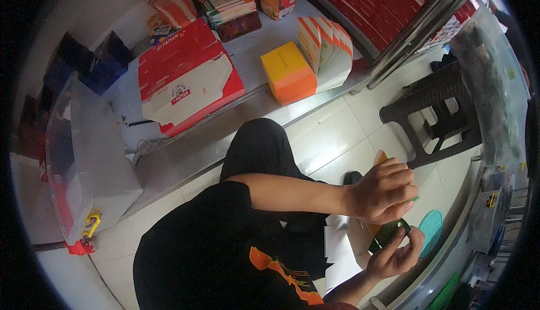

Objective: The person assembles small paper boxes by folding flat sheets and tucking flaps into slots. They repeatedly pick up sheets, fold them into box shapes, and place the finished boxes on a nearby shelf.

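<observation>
My left hand [385, 192] is closed in a fist, with its forearm reaching across from the left. An orange-and-white edge shows above its knuckles, and a bit of green shows beside its fingers. Just below it, my right hand [398, 252] pinches a dark green piece of card [388, 232] between thumb and fingers. An orange part shows next to the green card, between the hands. The hands hide whether these parts are one piece. White paper or card [340, 251] lies by my lap, left of the right hand.
A steel-edged table holds a red-and-white carton [188, 85], a yellow-and-orange box [288, 73] and a fanned stack of folded cartons [329, 48]. A dark plastic stool [436, 113] stands on the tiled floor. A clear plastic bin [93, 164] is at left; a teal round lid [431, 232] lies right of my hands.
</observation>
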Tool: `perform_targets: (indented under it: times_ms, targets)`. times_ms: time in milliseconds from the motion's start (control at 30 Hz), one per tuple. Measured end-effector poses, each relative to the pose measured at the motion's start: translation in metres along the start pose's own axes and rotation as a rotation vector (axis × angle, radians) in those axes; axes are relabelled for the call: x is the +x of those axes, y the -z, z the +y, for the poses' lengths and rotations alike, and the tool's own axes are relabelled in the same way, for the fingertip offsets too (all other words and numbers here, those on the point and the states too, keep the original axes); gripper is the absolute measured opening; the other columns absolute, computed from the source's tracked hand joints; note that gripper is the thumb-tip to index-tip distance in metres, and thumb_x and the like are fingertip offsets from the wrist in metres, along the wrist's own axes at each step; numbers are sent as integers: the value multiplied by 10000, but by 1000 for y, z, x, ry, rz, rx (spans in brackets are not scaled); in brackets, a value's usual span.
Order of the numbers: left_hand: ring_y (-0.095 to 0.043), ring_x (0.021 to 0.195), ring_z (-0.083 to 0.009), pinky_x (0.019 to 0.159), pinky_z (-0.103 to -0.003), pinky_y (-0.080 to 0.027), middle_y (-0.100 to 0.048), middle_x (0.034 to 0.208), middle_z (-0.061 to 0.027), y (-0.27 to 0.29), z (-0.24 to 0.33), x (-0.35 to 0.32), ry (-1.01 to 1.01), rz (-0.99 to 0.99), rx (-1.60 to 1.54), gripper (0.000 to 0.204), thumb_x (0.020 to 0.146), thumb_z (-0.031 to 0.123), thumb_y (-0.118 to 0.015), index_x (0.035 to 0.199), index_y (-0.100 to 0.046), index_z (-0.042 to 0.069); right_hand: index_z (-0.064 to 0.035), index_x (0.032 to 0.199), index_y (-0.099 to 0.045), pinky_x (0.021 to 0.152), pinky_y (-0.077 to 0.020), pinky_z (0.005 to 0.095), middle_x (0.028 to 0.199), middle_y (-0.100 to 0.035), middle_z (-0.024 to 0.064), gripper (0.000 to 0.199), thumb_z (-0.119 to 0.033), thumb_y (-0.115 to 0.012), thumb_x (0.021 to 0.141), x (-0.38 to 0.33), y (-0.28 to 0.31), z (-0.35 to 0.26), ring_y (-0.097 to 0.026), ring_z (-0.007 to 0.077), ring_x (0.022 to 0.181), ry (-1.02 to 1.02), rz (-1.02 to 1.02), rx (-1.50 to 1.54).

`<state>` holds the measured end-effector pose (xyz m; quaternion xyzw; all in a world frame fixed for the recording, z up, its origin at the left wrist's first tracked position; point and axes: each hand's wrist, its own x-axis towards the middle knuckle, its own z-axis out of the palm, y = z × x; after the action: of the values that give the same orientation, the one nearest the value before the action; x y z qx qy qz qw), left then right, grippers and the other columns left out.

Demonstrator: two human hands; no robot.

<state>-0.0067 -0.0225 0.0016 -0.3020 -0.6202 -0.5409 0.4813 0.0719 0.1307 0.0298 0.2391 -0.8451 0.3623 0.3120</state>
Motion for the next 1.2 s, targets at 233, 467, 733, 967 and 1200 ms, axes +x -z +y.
perform_targets:
  times_ms: [233, 467, 733, 967, 1200]
  targets:
    - [-597, 686, -280, 644, -414, -419, -599, 751, -114, 27, 3, 25, 173, -246, -67, 132, 858, 125, -588, 774, -588, 23, 58, 1021, -574, 940, -494, 389, 1179, -644, 278, 91, 40, -559, 933, 32, -22, -3, -648, 344, 1089, 67, -13, -28]
    - [-590, 661, -289, 650, -415, -413, -603, 728, -108, 23, 7, 21, 204, -221, -140, 152, 856, 141, -595, 757, -572, 28, 57, 1052, -567, 885, -500, 352, 1088, -673, 219, 119, 35, -570, 935, 26, -24, -5, -663, 271, 989, 5, -49, -21]
    - [-593, 716, -317, 718, -426, -420, -594, 753, -111, 26, 8, 21, 257, -348, -189, 195, 826, 212, -664, 790, -565, 48, 18, 1139, -525, 805, -476, 248, 919, -657, 99, 271, 13, -635, 891, 31, -10, 3, -618, 135, 832, -363, 36, 365]
    - [-529, 718, -306, 674, -442, -378, -522, 758, -82, 26, -5, 27, 55, -379, -126, 160, 798, 205, -674, 782, -568, 85, 19, 1134, -549, 817, -464, 305, 969, -621, 114, 294, -34, -657, 865, 38, -14, 5, -590, 174, 905, -751, -56, 813]
    - [-494, 659, -238, 674, -386, -403, -455, 692, -32, 23, 0, 19, -248, -194, 202, 159, 676, 159, -651, 675, -510, 84, -15, 1328, -440, 870, -471, 278, 1109, -595, 133, 412, -172, -600, 982, 27, -26, 31, -588, 171, 1012, -836, 290, 728]
